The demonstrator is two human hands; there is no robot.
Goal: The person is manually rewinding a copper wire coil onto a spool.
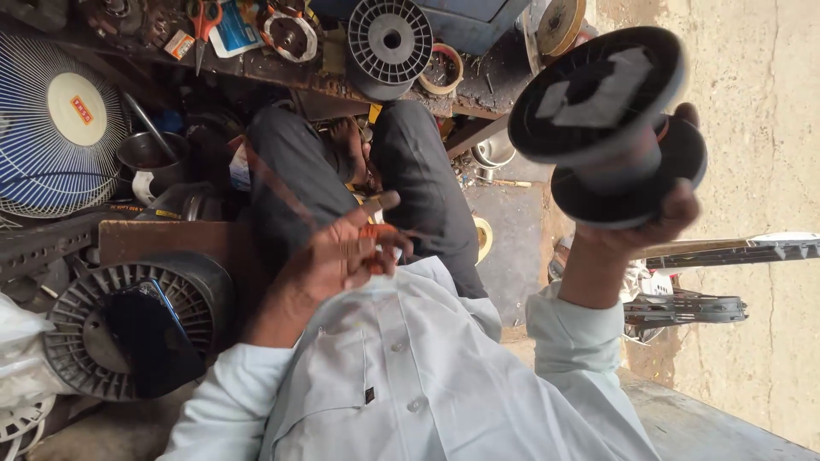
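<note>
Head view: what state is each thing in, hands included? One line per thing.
Right hand: raised, gripping the black spool.
Black spool: held up, tilted, a pale patch on its flange.
Left hand: blurred, fingers pinching thin copper-coloured wire.
Copper wire: taut, blurred.
Fan guard: on its side by the bench.
Grey spool: standing on end on the bench.
Scissors: lying shut.

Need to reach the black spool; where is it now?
In the head view, the black spool is upper right, gripped from below by the right hand, raised beside the person's dark-trousered knees.
</note>
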